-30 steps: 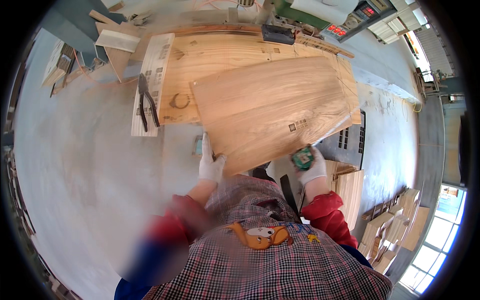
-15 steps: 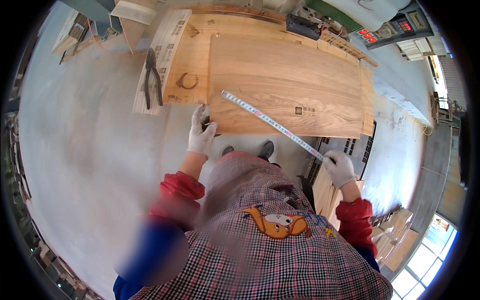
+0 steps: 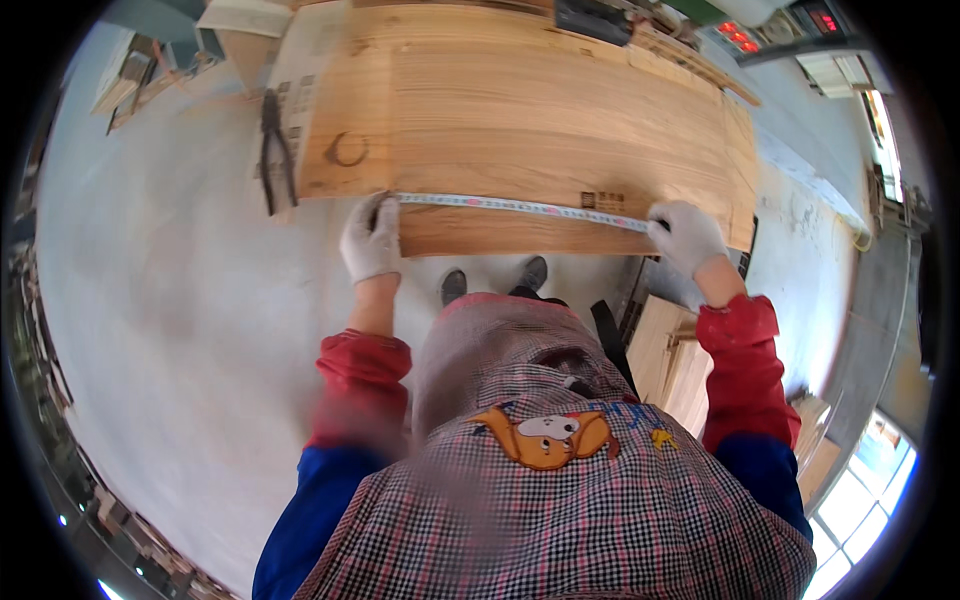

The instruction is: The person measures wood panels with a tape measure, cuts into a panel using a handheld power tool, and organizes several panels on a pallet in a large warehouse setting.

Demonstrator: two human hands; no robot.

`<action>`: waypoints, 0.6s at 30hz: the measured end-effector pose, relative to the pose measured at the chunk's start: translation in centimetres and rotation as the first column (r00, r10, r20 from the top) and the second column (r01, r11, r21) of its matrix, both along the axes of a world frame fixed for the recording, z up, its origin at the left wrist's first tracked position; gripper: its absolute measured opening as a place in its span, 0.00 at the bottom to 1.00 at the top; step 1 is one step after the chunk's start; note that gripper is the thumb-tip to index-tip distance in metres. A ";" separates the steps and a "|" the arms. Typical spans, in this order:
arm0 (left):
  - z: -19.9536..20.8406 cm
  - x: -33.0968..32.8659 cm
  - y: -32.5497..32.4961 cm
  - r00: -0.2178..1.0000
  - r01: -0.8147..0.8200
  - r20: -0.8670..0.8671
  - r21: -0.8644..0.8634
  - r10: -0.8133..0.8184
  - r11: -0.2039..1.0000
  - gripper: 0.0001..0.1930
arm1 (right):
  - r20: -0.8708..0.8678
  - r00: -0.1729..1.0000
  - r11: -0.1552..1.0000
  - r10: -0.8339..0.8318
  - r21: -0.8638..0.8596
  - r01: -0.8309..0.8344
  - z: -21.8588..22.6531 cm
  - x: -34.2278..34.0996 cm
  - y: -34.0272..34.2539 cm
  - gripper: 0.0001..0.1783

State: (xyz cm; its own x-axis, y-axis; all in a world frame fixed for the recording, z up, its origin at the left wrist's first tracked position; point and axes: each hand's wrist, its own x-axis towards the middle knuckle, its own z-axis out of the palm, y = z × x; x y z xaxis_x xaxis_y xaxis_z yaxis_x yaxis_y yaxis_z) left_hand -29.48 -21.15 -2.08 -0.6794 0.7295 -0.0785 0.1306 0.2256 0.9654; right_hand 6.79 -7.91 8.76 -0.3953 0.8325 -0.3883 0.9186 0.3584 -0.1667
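A wooden board (image 3: 560, 120) with visible grain and a small dark printed mark lies in front of me. The white blade of a tape measure (image 3: 520, 206) stretches across it, near its front edge. My left hand (image 3: 371, 240), in a white glove, is closed at the board's left edge, pinching the blade's end between thumb and fingers. My right hand (image 3: 690, 238), gloved too, is closed around the other end of the tape near the board's front right. The tape's case is hidden by this hand.
Black-handled pliers (image 3: 275, 152) lie on a pale printed strip left of the board. A black block (image 3: 594, 20) sits at the back, beside a control panel with red displays (image 3: 738, 38). Wooden planks (image 3: 672, 358) stand below right, near my feet (image 3: 454, 287).
The tape has swung from slanting to nearly level along the board's front part. My left hand has moved up to its end; my right hand has risen.
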 end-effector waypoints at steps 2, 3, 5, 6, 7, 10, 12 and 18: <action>0.2 -0.1 0.6 1.000 -0.022 0.020 -0.043 0.023 0.999 0.07 | 0.052 0.999 0.999 0.009 0.042 -0.011 -0.4 -0.3 0.4 0.12; 0.2 -0.3 0.8 0.999 -0.039 0.026 -0.065 0.041 0.997 0.07 | 0.069 0.998 1.000 -0.001 0.030 -0.001 -0.3 -0.6 0.7 0.13; 0.0 -0.3 1.0 0.999 -0.045 -0.017 -0.099 0.044 0.994 0.06 | 0.085 0.996 1.000 -0.018 0.003 0.018 -0.5 -1.1 1.2 0.13; 0.0 -0.4 1.1 0.998 -0.051 -0.046 -0.115 0.046 0.992 0.06 | 0.088 0.996 1.000 -0.029 -0.004 0.030 -0.6 -1.3 1.3 0.13; 0.1 -0.3 1.2 0.998 -0.054 -0.024 -0.104 0.052 0.993 0.06 | 0.091 0.995 0.999 -0.040 -0.012 0.041 -0.7 -1.4 1.5 0.13; 0.5 0.1 1.5 0.998 -0.060 0.019 -0.082 0.061 0.995 0.05 | 0.127 0.991 0.999 -0.049 -0.014 0.051 -1.1 -1.5 2.1 0.13; 0.6 0.3 1.6 0.999 -0.052 -0.004 -0.101 0.052 0.994 0.04 | 0.158 0.986 0.998 -0.045 -0.026 0.050 -1.2 -1.6 2.4 0.13; 0.4 0.4 1.8 0.998 -0.068 0.009 -0.050 0.068 0.996 0.04 | 0.239 0.971 0.990 -0.027 -0.130 0.060 -0.6 -2.3 3.3 0.14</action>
State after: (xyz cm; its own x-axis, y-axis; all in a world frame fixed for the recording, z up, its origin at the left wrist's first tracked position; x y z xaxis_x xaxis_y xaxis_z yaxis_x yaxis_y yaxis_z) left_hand -29.06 -19.37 -1.69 -0.7262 0.6767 -0.1211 0.1028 0.2810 0.9542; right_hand 4.48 -4.61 8.15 -0.2432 0.7802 -0.5763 0.9519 0.3061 0.0128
